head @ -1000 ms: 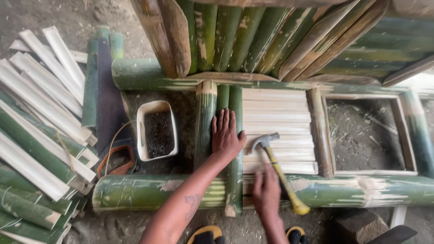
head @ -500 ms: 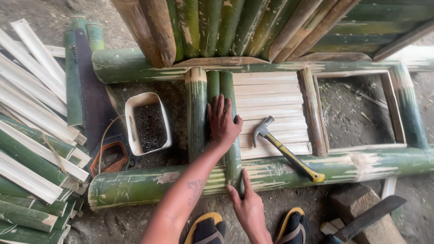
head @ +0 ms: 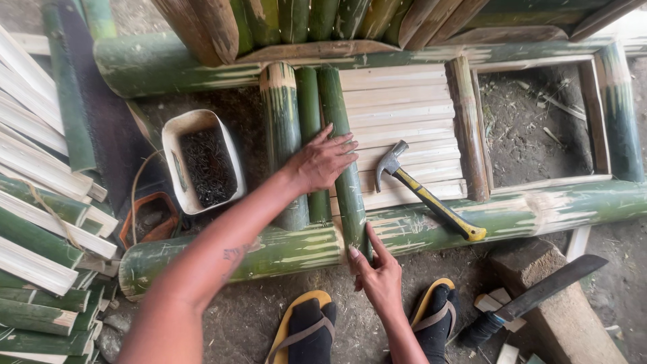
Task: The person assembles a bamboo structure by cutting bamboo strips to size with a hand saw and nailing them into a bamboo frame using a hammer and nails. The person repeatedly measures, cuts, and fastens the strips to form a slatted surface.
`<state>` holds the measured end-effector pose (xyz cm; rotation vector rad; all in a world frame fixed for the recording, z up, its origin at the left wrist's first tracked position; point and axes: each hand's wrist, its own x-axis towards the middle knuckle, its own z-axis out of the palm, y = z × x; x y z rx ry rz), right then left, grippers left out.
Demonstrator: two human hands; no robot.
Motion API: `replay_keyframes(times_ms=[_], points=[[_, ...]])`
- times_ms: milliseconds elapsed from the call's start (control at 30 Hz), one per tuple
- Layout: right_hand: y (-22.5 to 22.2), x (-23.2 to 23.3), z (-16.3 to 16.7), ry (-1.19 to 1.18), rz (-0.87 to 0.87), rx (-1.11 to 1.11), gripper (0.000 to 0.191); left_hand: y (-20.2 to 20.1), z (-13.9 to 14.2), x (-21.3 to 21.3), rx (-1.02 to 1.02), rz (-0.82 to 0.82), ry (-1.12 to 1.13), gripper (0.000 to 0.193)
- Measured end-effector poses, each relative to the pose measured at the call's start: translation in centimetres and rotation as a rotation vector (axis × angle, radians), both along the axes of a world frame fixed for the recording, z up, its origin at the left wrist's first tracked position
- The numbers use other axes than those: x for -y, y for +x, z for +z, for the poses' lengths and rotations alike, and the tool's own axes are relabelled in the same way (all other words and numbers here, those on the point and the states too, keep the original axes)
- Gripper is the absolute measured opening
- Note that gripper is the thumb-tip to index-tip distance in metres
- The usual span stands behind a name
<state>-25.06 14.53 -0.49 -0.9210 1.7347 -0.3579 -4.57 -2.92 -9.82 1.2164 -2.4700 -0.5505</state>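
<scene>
Currently left hand (head: 322,162) lies palm down across the green bamboo slat (head: 344,162), fingers (head: 344,143) spread and flat, pressing on it and not wrapped round. Forearm runs in from lower left, elbow out of frame. Right hand (head: 379,276) comes up from the bottom edge, fingers loosely together, tips touching the near end of the same slat where it meets the front bamboo rail (head: 269,253); thumb set apart to the left. No clamp on anything.

Slat sits upright in the frame, just beside two more green half-round slats (head: 296,135) on its left and a panel of pale flat split strips (head: 397,114) on its right. Rails are thick round green culms, scuffed, pale at the cuts.

Claw hammer (head: 421,192), steel head, yellow-black handle, lies free on the pale strips, handle end over the front rail. White tub (head: 176,131) of dark nails left of the slats. Blade (head: 552,286) with dark handle rests on a wood block, lower right.

Stacked split bamboo (head: 40,222) at left is cut off by the edge. Feet in yellow sandals (head: 303,327) partly cropped. Orange thing beside the tub too shadowed to identify.
</scene>
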Motion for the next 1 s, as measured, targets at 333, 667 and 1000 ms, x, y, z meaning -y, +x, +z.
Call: replay_keyframes(times_ms=[333, 667, 1000], points=[[0.1, 0.4, -0.3, -0.014, -0.066, 0.122, 0.077, 0.7, 3.0, -1.0, 0.352, -0.458, 0.058, 0.074], [-0.1, 0.4, -0.8, -0.018, -0.053, 0.13, 0.077, 1.1, 0.5, -0.6, 0.276, -0.513, -0.086, 0.079], [-3.6, 0.4, -0.4, 0.006, -0.107, 0.32, 0.077, -1.1, 5.0, 0.9, 0.264, -0.593, -0.208, 0.076]])
